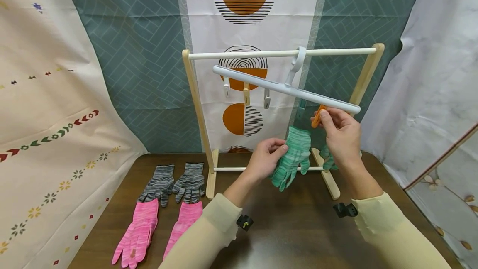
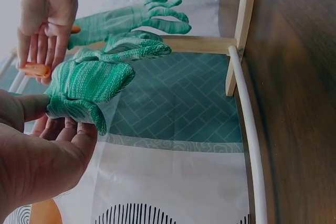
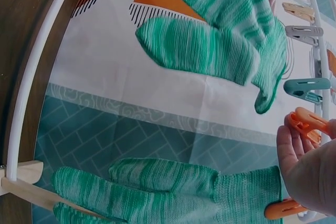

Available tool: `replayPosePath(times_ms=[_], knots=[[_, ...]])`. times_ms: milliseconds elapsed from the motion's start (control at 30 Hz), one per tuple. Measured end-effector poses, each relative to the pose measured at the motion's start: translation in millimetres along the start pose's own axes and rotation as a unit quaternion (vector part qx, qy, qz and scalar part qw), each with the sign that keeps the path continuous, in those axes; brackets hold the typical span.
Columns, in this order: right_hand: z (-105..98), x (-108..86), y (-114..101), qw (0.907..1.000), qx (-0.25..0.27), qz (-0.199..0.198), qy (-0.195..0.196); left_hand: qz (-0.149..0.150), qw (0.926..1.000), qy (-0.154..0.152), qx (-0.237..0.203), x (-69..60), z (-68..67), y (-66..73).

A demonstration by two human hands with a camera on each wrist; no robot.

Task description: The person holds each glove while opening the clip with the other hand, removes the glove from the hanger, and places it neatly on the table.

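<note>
My left hand (image 1: 266,157) pinches a green striped knit glove (image 1: 296,157) by its cuff edge, and the fingers of the glove droop downward. Just right of it, my right hand (image 1: 342,134) grips an orange clip (image 1: 318,116) between thumb and fingers, under the low right end of a white hanger (image 1: 287,89). The held glove is apart from this clip. Another green glove (image 3: 173,198) hangs from a second orange clip (image 3: 283,209), mostly hidden behind the right hand in the head view.
A rack with a white bar (image 1: 246,55) carries the tilted hanger. White, tan (image 1: 246,94), grey and teal clips (image 3: 307,88) hang along it. Two grey gloves (image 1: 158,184) and two pink gloves (image 1: 140,231) lie on the brown table (image 1: 291,227) at left.
</note>
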State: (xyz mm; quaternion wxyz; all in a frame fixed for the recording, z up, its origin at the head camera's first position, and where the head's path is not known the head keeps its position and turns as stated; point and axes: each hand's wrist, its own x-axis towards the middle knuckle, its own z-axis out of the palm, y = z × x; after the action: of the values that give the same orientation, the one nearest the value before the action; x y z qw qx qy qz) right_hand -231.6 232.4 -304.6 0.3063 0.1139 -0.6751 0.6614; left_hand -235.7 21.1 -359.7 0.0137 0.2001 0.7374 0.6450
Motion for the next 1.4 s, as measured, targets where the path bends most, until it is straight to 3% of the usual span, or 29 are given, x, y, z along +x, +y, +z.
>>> replayPosePath(times_ms=[867, 1400], knots=[[-1, 1.4, 5, 0.9999, 0.013, 0.009, -0.001, -0.007, 0.9994, 0.032, -0.012, -22.9, -28.2, -10.7], [-1, 2.2, 5, 0.9997, 0.019, 0.014, 0.003, -0.026, 0.9986, 0.023, -0.04, -38.2, -44.9, -15.4]])
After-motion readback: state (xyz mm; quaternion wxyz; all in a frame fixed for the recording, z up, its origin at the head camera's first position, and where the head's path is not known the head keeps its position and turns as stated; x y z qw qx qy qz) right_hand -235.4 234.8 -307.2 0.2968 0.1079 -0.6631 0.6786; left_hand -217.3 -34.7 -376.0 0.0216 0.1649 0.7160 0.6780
